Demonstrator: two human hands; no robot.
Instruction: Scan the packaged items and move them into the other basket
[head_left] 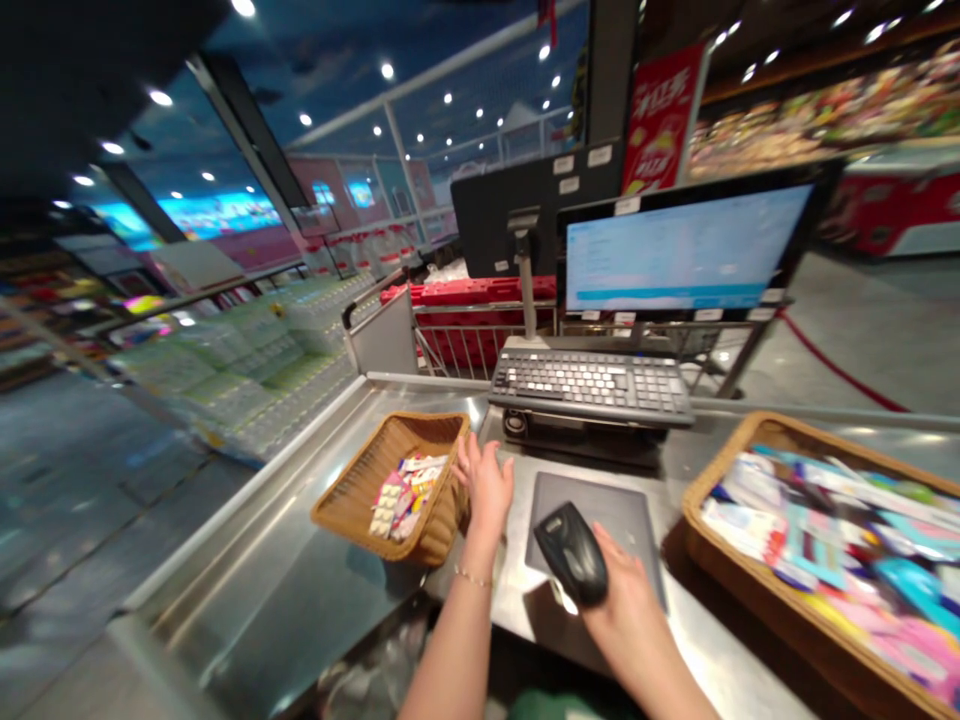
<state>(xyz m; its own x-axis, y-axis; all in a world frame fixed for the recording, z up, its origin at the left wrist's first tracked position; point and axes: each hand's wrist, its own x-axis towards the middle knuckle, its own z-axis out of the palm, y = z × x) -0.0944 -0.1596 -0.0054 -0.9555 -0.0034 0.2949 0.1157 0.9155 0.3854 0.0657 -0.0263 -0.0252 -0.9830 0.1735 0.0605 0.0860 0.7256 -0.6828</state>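
- Right hand (626, 625) is closed firmly around a black handheld barcode scanner (571, 553), fingers wrapped over its body and the nose tipped down toward the counter!
- Scanner sits just above a dark scanning pad (589, 525) set into the counter; I can't tell whether it's touching.
- Left hand (484, 487) is open, with fingers spread and no object in its grip, and its fingertips (463, 448) are right at the corner of a small wicker basket (439, 432).
- That basket is tilted on the counter, just left of the hand, with a pile of small colourful packets (406, 497) inside.
- Thin bracelet (472, 577) on the left wrist!
- Off to the right sits a larger wicker tray (720, 475), packed with flat packets in blue, pink and white (825, 540).
- Both baskets stand on a stainless steel checkout counter (247, 530).
- Straight ahead, a black keyboard (592, 385) sits below a lit monitor (686, 245) on its stand.
- Beyond the counter, a red cart (480, 330) stands behind a metal rail, with shrink-wrapped stacks of bottled water (225, 370) to the left and a red rope barrier (840, 365) to the right.
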